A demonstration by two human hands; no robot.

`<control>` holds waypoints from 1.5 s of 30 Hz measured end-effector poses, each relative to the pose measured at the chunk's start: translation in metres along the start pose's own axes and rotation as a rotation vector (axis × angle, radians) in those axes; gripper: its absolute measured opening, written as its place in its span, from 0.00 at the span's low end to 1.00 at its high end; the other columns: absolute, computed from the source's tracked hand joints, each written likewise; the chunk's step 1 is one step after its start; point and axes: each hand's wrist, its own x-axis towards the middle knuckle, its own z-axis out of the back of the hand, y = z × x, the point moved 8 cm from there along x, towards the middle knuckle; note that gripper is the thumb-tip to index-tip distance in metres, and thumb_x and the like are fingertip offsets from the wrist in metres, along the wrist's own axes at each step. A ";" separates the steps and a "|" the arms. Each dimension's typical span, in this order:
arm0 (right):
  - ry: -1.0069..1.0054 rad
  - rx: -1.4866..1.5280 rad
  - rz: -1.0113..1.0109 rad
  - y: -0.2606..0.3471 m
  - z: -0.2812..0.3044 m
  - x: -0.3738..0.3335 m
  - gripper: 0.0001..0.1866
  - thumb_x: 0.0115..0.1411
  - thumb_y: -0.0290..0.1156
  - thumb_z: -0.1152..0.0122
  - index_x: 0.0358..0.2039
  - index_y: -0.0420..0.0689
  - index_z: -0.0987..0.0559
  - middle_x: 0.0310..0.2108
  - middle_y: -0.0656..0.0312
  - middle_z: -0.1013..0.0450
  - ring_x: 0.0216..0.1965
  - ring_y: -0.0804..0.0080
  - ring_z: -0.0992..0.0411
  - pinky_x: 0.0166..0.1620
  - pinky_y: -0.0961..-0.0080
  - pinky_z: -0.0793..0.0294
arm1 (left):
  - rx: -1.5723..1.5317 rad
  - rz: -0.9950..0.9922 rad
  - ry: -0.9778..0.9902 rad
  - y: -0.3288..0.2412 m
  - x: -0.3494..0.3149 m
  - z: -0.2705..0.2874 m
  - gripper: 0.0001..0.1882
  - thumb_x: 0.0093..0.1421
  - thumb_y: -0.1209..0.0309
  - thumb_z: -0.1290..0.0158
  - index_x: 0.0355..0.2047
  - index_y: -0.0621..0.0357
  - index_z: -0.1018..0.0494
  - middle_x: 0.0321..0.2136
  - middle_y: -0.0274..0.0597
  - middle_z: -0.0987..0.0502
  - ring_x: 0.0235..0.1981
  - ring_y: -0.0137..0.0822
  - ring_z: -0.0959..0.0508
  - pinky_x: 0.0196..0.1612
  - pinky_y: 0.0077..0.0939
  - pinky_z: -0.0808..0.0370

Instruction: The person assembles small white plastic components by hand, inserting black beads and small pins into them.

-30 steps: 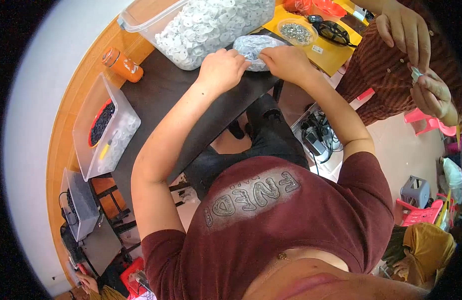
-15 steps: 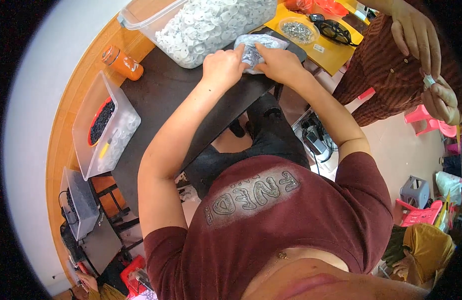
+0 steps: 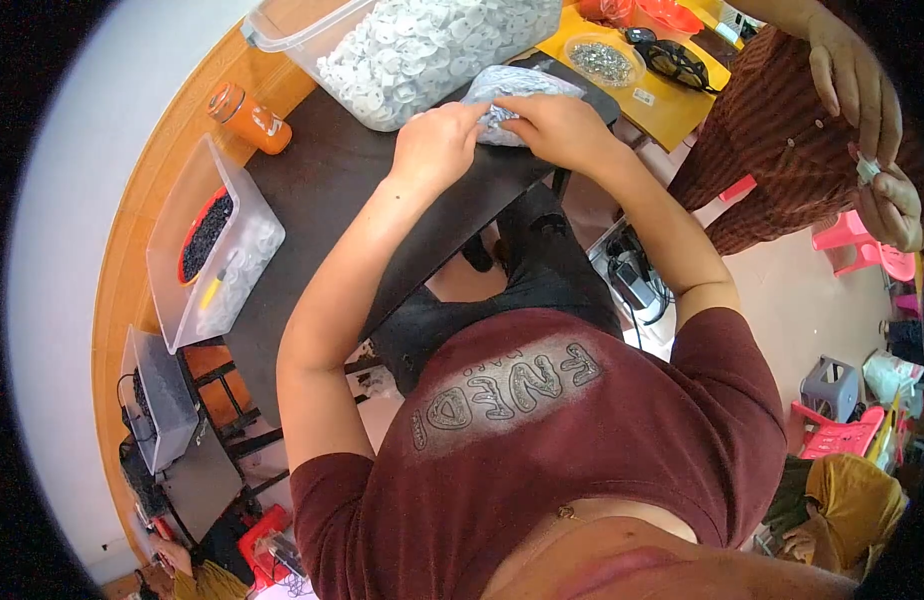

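Observation:
A clear plastic bag (image 3: 530, 82) of whitish contents lies on the black table, right beside the big tub of white discs. My left hand (image 3: 434, 148) is at the bag's near left edge, its fingertips closed on the plastic. From the other side my right hand (image 3: 564, 130) grips the same near edge, thumb and fingers drawn together. The two hands' fingertips almost meet. What exactly is inside the bag cannot be made out.
A clear tub (image 3: 422, 60) heaped with white plastic discs stands behind the bag. Along the left are an orange bottle (image 3: 250, 118) and a clear bin (image 3: 182, 250). On the yellow table sits a bowl of small metal parts (image 3: 602, 62). At right, a co-worker's hands (image 3: 872, 150) hold a small pale piece.
My hands have drawn closer together, pinching the near edge of the bag, where before they were spread over it. More of the bag now shows.

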 end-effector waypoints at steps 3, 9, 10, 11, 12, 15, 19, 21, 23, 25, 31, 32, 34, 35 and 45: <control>-0.064 0.058 0.087 0.005 0.005 -0.009 0.17 0.60 0.37 0.41 0.50 0.53 0.22 0.38 0.53 0.22 0.38 0.50 0.24 0.40 0.55 0.24 | -0.109 -0.119 -0.169 -0.013 -0.014 0.014 0.13 0.59 0.69 0.45 0.45 0.51 0.22 0.37 0.44 0.21 0.38 0.47 0.20 0.39 0.40 0.23; -0.323 0.265 0.266 0.043 0.027 -0.036 0.15 0.56 0.25 0.35 0.46 0.46 0.20 0.37 0.56 0.23 0.37 0.57 0.23 0.38 0.69 0.22 | -0.258 -0.143 -0.217 -0.025 -0.050 0.015 0.06 0.56 0.71 0.43 0.35 0.53 0.22 0.32 0.39 0.22 0.34 0.44 0.21 0.35 0.35 0.23; -0.320 0.314 0.295 0.051 0.022 -0.039 0.13 0.56 0.27 0.36 0.44 0.48 0.20 0.35 0.58 0.23 0.36 0.57 0.23 0.36 0.68 0.23 | -0.263 -0.120 -0.166 -0.021 -0.054 0.006 0.05 0.56 0.71 0.43 0.34 0.54 0.22 0.30 0.40 0.23 0.32 0.45 0.21 0.34 0.35 0.24; -0.319 0.360 0.323 0.059 0.017 -0.044 0.11 0.56 0.29 0.37 0.42 0.49 0.19 0.34 0.59 0.23 0.34 0.58 0.23 0.34 0.66 0.23 | -0.267 -0.099 -0.114 -0.017 -0.059 -0.004 0.05 0.56 0.70 0.44 0.32 0.55 0.23 0.29 0.41 0.25 0.31 0.46 0.22 0.33 0.36 0.24; -0.325 0.380 0.369 0.067 0.009 -0.047 0.11 0.56 0.29 0.36 0.41 0.49 0.19 0.32 0.60 0.24 0.33 0.59 0.23 0.33 0.68 0.23 | -0.305 -0.055 -0.097 -0.013 -0.062 -0.012 0.05 0.54 0.69 0.44 0.30 0.55 0.25 0.27 0.43 0.26 0.31 0.48 0.22 0.33 0.39 0.25; -0.165 0.406 0.381 0.079 -0.022 -0.054 0.09 0.56 0.31 0.36 0.39 0.49 0.19 0.31 0.60 0.24 0.31 0.60 0.23 0.32 0.68 0.23 | -0.276 0.062 0.060 -0.004 -0.070 -0.041 0.06 0.51 0.67 0.43 0.29 0.52 0.26 0.28 0.42 0.26 0.33 0.50 0.22 0.34 0.43 0.25; -0.230 0.606 0.336 0.074 -0.039 -0.056 0.10 0.58 0.34 0.36 0.40 0.46 0.21 0.32 0.57 0.24 0.29 0.60 0.24 0.33 0.69 0.24 | -0.284 0.102 0.089 -0.006 -0.070 -0.044 0.07 0.51 0.66 0.44 0.29 0.52 0.26 0.28 0.41 0.26 0.33 0.50 0.23 0.33 0.42 0.25; -0.181 0.733 0.192 0.065 -0.053 -0.055 0.09 0.58 0.35 0.35 0.37 0.46 0.21 0.29 0.57 0.24 0.27 0.62 0.24 0.31 0.71 0.26 | -0.282 0.177 0.122 -0.001 -0.073 -0.048 0.07 0.51 0.67 0.44 0.29 0.54 0.28 0.29 0.42 0.26 0.34 0.50 0.23 0.34 0.41 0.26; -0.211 0.718 0.210 0.063 -0.057 -0.056 0.09 0.58 0.35 0.34 0.34 0.46 0.22 0.27 0.58 0.25 0.26 0.62 0.25 0.30 0.71 0.27 | -0.250 0.134 0.119 -0.006 -0.072 -0.045 0.07 0.51 0.66 0.44 0.29 0.54 0.27 0.28 0.41 0.27 0.34 0.49 0.23 0.33 0.40 0.26; -0.264 0.699 0.218 0.061 -0.059 -0.057 0.10 0.57 0.36 0.32 0.29 0.45 0.24 0.24 0.59 0.26 0.23 0.64 0.26 0.27 0.72 0.29 | -0.218 0.085 0.114 -0.010 -0.069 -0.044 0.08 0.51 0.66 0.44 0.28 0.54 0.27 0.28 0.41 0.27 0.33 0.48 0.23 0.33 0.40 0.26; -0.230 0.674 0.270 0.065 -0.058 -0.057 0.13 0.54 0.36 0.31 0.24 0.45 0.26 0.23 0.59 0.27 0.22 0.63 0.28 0.26 0.70 0.31 | -0.221 0.038 0.062 -0.010 -0.071 -0.042 0.07 0.50 0.66 0.44 0.30 0.51 0.25 0.27 0.40 0.27 0.32 0.48 0.23 0.32 0.39 0.26; -0.259 0.689 0.302 0.067 -0.057 -0.058 0.13 0.54 0.36 0.30 0.23 0.45 0.27 0.23 0.60 0.28 0.23 0.63 0.28 0.26 0.69 0.32 | -0.229 0.031 0.072 -0.008 -0.072 -0.042 0.08 0.49 0.66 0.44 0.31 0.50 0.24 0.27 0.40 0.27 0.32 0.48 0.23 0.33 0.40 0.26; -0.234 0.720 0.363 0.068 -0.055 -0.062 0.13 0.53 0.36 0.30 0.23 0.45 0.27 0.25 0.60 0.27 0.24 0.62 0.28 0.26 0.69 0.32 | -0.228 -0.004 0.067 -0.011 -0.073 -0.043 0.09 0.49 0.67 0.44 0.32 0.50 0.24 0.27 0.40 0.27 0.32 0.47 0.23 0.32 0.39 0.26; -0.244 0.739 0.392 0.068 -0.052 -0.066 0.12 0.53 0.35 0.30 0.24 0.46 0.26 0.26 0.61 0.27 0.24 0.62 0.27 0.27 0.69 0.31 | -0.219 -0.019 0.038 -0.015 -0.073 -0.039 0.09 0.49 0.67 0.43 0.32 0.50 0.23 0.26 0.40 0.27 0.32 0.47 0.23 0.32 0.39 0.26; -0.225 0.718 0.452 0.066 -0.035 -0.088 0.07 0.53 0.31 0.31 0.29 0.46 0.21 0.28 0.61 0.25 0.27 0.60 0.25 0.29 0.68 0.28 | -0.205 -0.140 0.027 -0.040 -0.073 -0.038 0.11 0.47 0.63 0.40 0.31 0.51 0.23 0.24 0.40 0.29 0.30 0.46 0.23 0.31 0.38 0.26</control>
